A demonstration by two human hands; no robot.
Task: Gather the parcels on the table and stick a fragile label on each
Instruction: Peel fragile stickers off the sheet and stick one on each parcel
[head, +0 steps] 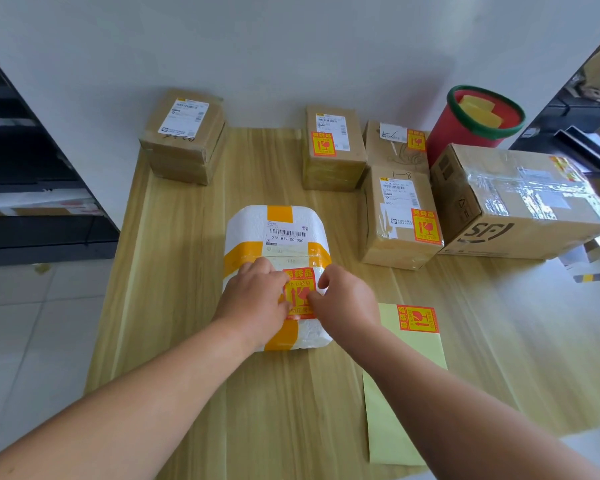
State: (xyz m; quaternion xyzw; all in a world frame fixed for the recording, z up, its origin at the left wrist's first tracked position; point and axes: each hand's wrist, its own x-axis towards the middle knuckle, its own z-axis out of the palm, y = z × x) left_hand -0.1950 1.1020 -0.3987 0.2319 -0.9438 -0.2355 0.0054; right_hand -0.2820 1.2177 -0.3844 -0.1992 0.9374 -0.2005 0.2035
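Note:
A white foam parcel (278, 233) wrapped in orange tape lies in the middle of the table. A red and yellow fragile label (299, 289) lies flat on its near top. My left hand (253, 299) presses on the label's left edge with its fingertips. My right hand (345, 301) touches the label's right edge with its thumb, the forefinger bent above it. To the right lies a pale yellow backing sheet (395, 410) bearing one fragile label (418, 318).
A cardboard box (184, 140) at the back left carries no fragile label. Three smaller boxes (333, 150), (395, 147), (400, 220) and a large taped box (520, 195) at the right carry labels. A red bin (478, 123) with a green rim stands behind them.

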